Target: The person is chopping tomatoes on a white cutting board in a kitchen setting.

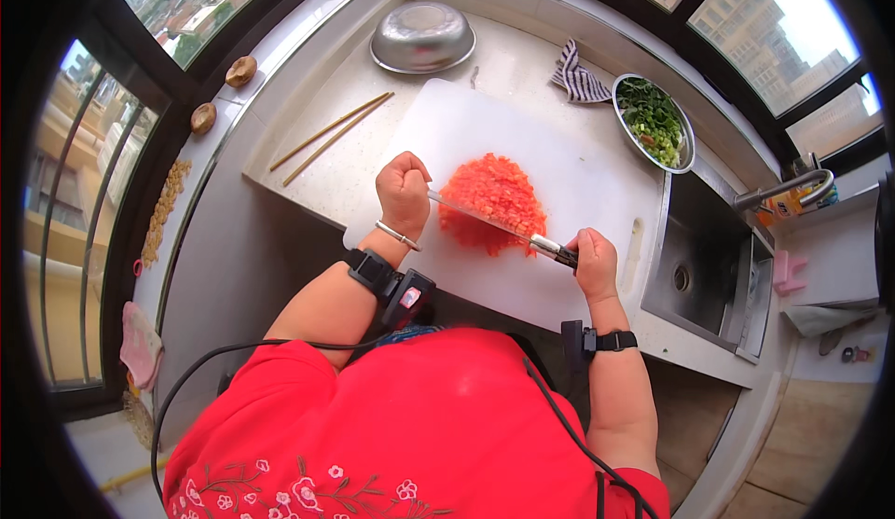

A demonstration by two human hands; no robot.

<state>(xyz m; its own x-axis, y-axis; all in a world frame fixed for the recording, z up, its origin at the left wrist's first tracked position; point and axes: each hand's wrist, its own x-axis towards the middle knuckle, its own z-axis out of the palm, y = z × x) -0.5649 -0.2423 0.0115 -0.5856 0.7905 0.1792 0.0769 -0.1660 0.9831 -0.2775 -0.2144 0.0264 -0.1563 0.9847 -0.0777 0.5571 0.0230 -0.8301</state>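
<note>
A heap of finely chopped red-orange vegetable (493, 194) lies on a large white cutting board (458, 113). Across the near part of the heap runs a kitchen knife (482, 218), its blade seen nearly edge-on. My right hand (596, 260) grips the knife's dark and pale handle at the board's right side. At the other end, my left hand (403, 194) is closed in a fist around the tip end of the blade. The fingers hide the tip itself. Part of the heap is behind the blade.
An overturned metal bowl (423, 36) and a pair of chopsticks (332, 138) rest on the counter. A striped cloth (580, 80) lies beside a bowl of chopped greens (655, 124). To the right are a steel sink (696, 264) and its faucet (786, 190).
</note>
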